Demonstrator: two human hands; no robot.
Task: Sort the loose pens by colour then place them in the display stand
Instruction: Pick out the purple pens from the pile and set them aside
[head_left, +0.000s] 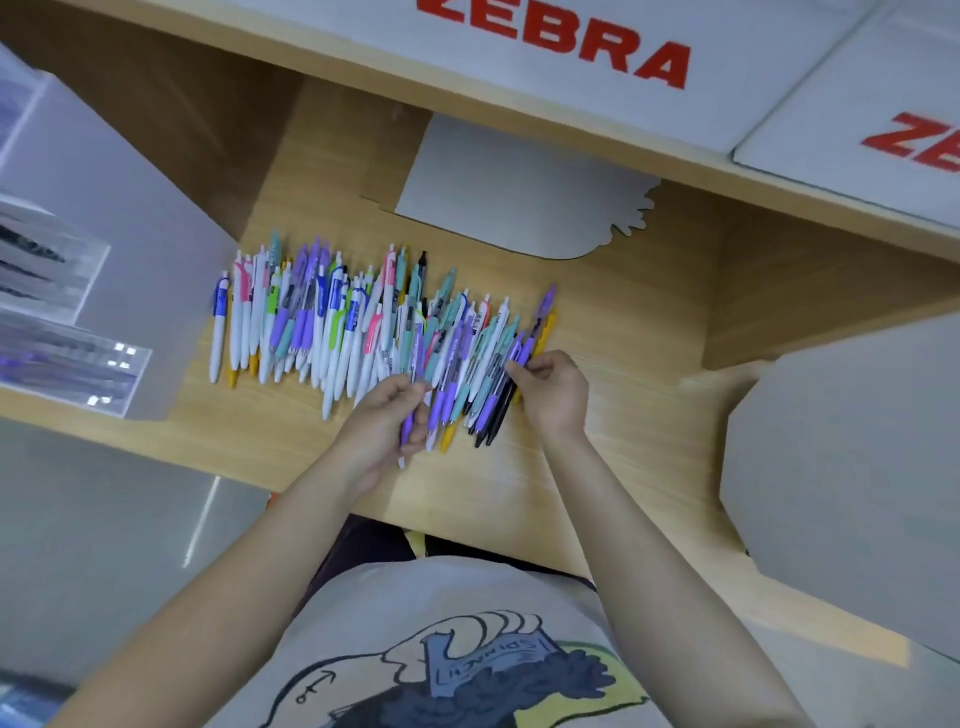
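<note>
A spread of loose pens (332, 322) in white, purple, teal, yellow and black lies across the wooden shelf (597, 312). My left hand (387, 426) grips a purple pen (410, 410) at the pile's near edge, its tip pointing toward me. My right hand (545, 389) pinches another purple pen (535, 327) at the right end of the pile, beside a yellow pen and some black ones. A clear acrylic display stand (62, 312) holding pens sits at the left edge of the shelf.
A grey card with a scalloped edge (519, 202) lies behind the pens. White signs with red ZEBRA lettering (561, 41) sit on the shelf above. A grey board (852, 467) stands at the right. Bare wood lies between the pens and the front edge.
</note>
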